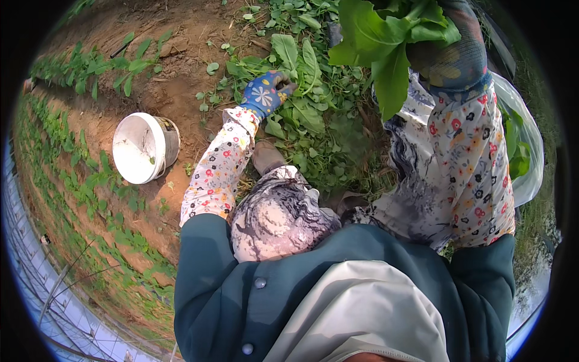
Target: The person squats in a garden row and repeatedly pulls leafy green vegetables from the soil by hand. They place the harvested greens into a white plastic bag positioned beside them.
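Note:
My left hand (267, 94), in a blue glove with a flower pattern, is down among leafy green plants (310, 113) on the soil. Its fingers are curled; whether they pinch a leaf or stem cannot be told. Raised at the upper right, my right hand (445, 54), in a worn patterned glove, grips a bunch of large green leaves (393, 40). The leaves hide most of its fingers. Floral sleeves cover both forearms.
A white plastic bucket (139, 147) lies tilted on brown soil to the left. A clear plastic bag (527, 181) with green leaves stands beside my right leg. Rows of green plants (86, 181) run along the left. My shoe (267, 157) is close below my left hand.

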Demonstrator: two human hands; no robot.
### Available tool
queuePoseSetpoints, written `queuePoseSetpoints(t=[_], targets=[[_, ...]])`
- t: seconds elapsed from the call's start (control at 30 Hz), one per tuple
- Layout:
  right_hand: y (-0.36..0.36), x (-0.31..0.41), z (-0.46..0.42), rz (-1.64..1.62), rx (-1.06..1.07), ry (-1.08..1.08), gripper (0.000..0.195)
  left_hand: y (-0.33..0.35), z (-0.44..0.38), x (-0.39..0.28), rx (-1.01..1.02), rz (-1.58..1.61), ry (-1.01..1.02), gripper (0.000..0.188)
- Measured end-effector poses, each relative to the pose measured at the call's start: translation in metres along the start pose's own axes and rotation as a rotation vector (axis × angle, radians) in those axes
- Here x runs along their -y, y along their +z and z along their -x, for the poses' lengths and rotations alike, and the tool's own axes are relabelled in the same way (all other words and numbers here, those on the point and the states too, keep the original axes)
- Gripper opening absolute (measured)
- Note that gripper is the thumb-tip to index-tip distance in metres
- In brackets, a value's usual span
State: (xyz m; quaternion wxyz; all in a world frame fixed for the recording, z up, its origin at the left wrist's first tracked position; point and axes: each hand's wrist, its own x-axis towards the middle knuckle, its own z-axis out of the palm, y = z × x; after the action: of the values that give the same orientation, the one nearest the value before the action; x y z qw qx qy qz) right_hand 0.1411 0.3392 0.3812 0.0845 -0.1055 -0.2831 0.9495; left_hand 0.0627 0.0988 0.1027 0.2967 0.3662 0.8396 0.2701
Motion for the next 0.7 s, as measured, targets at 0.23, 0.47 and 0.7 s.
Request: queuePoseSetpoints(t=[0.23,0.47,0.7], targets=[[-0.005,0.007,0.000,0.020,0.003,0.004,0.029,0.061,0.030,-0.008,0.236,-0.307,0.148,0.036],[-0.011,0.012,0.005,-0.013,-0.038,0.063,0.026,0.050,0.021,0.001,-0.078,-0.279,-0.179,0.061],[-0.003,0.006,0.008,0.034,-0.031,0.028,0.027,0.053,0.020,-0.002,-0.133,-0.116,-0.285,0.075]])
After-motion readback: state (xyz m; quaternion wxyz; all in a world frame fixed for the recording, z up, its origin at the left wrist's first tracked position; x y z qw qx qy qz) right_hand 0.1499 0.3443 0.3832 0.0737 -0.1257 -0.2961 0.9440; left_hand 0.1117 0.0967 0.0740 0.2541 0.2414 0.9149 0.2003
